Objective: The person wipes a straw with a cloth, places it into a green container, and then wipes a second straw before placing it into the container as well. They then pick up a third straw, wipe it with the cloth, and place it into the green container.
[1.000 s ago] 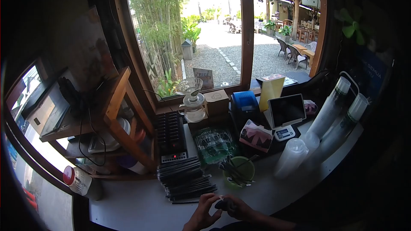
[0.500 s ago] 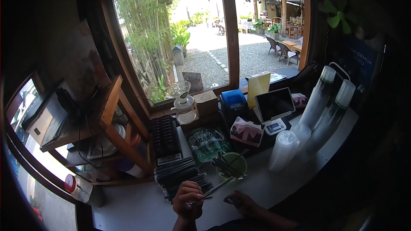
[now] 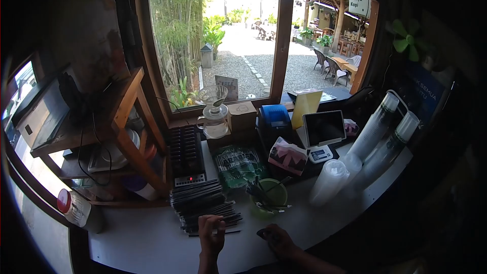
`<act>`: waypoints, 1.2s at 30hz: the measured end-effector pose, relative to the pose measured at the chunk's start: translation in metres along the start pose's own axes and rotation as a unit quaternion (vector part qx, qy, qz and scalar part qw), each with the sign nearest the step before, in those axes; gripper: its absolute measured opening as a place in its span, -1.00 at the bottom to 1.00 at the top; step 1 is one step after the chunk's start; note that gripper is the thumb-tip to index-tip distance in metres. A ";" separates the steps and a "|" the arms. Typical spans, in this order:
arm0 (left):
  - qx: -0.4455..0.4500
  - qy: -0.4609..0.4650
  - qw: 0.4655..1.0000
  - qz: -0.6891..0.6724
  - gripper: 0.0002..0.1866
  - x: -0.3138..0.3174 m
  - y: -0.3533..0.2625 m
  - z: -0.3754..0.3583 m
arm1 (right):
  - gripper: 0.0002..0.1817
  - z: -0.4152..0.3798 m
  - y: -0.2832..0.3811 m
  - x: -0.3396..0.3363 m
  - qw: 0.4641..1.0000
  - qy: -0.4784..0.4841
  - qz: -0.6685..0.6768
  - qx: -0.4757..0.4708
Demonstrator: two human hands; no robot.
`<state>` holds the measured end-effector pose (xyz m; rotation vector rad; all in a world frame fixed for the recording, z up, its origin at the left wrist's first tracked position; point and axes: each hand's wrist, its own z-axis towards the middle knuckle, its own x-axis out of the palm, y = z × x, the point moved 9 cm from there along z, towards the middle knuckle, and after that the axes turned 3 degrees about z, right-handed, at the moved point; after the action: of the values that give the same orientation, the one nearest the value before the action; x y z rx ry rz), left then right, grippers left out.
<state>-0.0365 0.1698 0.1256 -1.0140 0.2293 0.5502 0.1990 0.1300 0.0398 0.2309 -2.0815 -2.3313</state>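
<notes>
Over the near edge of a pile of thin black wrapped sticks [image 3: 200, 198], my left hand [image 3: 211, 234] is raised with its fingers curled. What it holds, if anything, is too small to make out. My right hand [image 3: 280, 242] is closed round a small dark object [image 3: 262, 234], low over the white counter. Beyond my hands stands a green bowl [image 3: 280, 194] with several dark sticks leaning in it, some over its rim. One loose stick [image 3: 231, 232] lies beside my left hand.
Behind the bowl lie a green printed packet [image 3: 236, 165] and a pink box [image 3: 288, 156]. Stacks of plastic cups [image 3: 328, 181] and a tablet [image 3: 324, 128] stand on the right. A wooden shelf [image 3: 129, 142] and a red-lidded jar [image 3: 76, 210] are at left.
The long stick that pointed from my left hand toward the bowl no longer shows there. My left hand is now beside the pile, its fingers still curled. The view has shifted.
</notes>
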 end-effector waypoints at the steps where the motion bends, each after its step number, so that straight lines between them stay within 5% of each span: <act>1: -0.003 -0.010 0.999 0.051 -0.86 -0.005 0.014 -0.015 | -0.84 0.003 0.003 0.001 1.000 -0.004 -0.015 -0.011; 8: -0.094 0.045 0.966 0.237 -0.69 -0.026 0.079 -0.086 | -0.84 0.002 -0.040 -0.002 0.991 -0.027 -0.031 0.127; 10: -0.104 0.086 0.952 0.273 -0.70 -0.019 0.075 -0.075 | -0.84 0.009 -0.050 -0.003 0.993 -0.034 -0.064 0.090; 18: -0.076 0.062 0.958 0.268 -0.84 -0.014 0.073 -0.075 | -0.74 0.032 -0.035 -0.006 0.988 -0.084 -0.122 -0.035; 26: 0.053 -0.014 0.989 0.137 -0.83 -0.019 0.070 -0.087 | -0.65 0.021 -0.039 0.010 0.994 -0.101 0.007 0.035; 28: 0.013 -0.030 0.995 0.093 -0.82 -0.020 0.071 -0.096 | -0.57 0.008 -0.038 0.035 0.975 -0.067 0.129 0.166; 31: -0.029 -0.002 0.999 0.035 -0.82 -0.003 0.063 -0.104 | -0.56 0.001 -0.015 0.076 0.942 -0.007 0.259 0.214; 33: -0.043 0.062 0.997 0.015 -0.84 0.019 0.056 -0.115 | -0.65 0.003 -0.011 0.095 0.955 0.066 0.255 0.136; 36: -0.247 0.105 0.955 -0.129 -0.66 0.040 0.067 -0.139 | -0.72 0.005 0.015 0.108 0.939 0.128 0.300 0.112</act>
<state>-0.0289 0.0914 -0.0133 -1.5670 0.1449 0.2601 0.0907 0.1223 0.0437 -0.0923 -1.9295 -1.6251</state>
